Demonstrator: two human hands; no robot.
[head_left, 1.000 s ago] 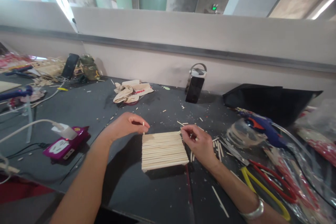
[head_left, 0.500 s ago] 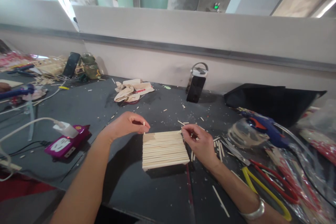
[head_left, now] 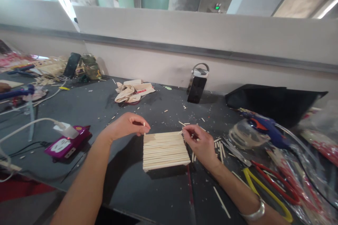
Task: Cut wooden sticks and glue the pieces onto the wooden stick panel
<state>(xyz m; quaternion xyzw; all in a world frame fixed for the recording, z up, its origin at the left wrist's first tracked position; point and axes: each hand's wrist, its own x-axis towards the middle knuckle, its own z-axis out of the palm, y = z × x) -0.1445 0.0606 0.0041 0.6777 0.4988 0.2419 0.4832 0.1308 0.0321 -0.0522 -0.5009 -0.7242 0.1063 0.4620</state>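
Left grip [head_left: 129,124], right grip [head_left: 200,140], pinching sticks [head_left: 144,125], at panel [head_left: 166,151] corners

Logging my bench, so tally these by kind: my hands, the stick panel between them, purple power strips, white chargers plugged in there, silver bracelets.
Hands: 2 (left hand, right hand)
Stick panel: 1
Purple power strip: 1
White charger: 1
Silver bracelet: 1
Total: 6

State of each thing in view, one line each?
Stick panel: sticks side by side
Left hand: pinching short upright stick
Right hand: at panel's far right corner, grip unclear
Glue gun: set down, unheld
Power strip: adapter plugged in
Handled device: upright, handle raised
Tan bundle: crumpled
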